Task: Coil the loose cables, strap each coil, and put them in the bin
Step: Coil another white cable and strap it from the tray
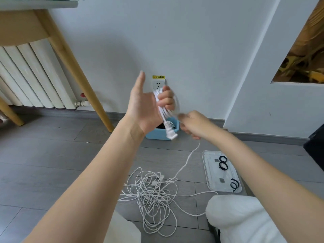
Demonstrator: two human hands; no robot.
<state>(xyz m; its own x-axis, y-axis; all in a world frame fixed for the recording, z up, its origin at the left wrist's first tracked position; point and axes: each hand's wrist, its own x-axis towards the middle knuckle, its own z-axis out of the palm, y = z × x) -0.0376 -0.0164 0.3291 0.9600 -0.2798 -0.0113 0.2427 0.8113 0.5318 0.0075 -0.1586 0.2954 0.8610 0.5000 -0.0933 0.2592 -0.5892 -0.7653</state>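
Note:
My left hand (149, 106) is raised in front of the wall, fingers curled round a small white cable coil (162, 109) whose plug end (171, 135) hangs below the palm; the thumb points up. My right hand (191, 124), blurred, pinches the same cable's loose strand just right of the coil. That strand (190, 155) runs down to a tangled pile of white cables (154, 197) on the floor. A light blue bin (163, 133) stands against the wall behind the hands, partly hidden, with something dark inside.
A clear plastic tray (210, 172) with black straps (223, 163) lies on the floor at the right. A wall socket (158, 84) is behind my left hand. A wooden table leg (73, 67) and a white radiator (31, 74) stand at the left. My white-clad knee (245, 220) is at the bottom right.

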